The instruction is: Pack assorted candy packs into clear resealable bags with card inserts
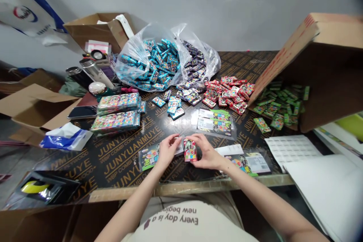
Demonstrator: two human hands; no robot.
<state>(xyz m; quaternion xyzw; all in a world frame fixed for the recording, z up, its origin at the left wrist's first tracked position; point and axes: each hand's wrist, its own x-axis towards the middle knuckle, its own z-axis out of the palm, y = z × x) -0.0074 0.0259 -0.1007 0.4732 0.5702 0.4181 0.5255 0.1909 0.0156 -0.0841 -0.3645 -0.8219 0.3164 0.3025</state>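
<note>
My right hand (205, 152) holds a small red printed box (190, 150) upright between thumb and fingers, just above the table. Close to its left, my left hand (168, 152) lies over a clear plastic packet with a colourful printed card (150, 157). Its fingers are pinched together at the packet's right end, and the hand covers the packet's middle. Beyond both hands lies another clear packet with printed cards (215, 124). Beside my right forearm are more printed packets (246, 162), partly under a white strip.
Plastic bags of blue boxes (161, 64) and dark purple boxes (195, 56) stand at the back. Red boxes (229, 92) are piled beside green boxes (283, 102) in a tipped carton (334, 68). Stacked filled packets (116, 115), a phone (82, 112) and flasks (96, 70) stand left.
</note>
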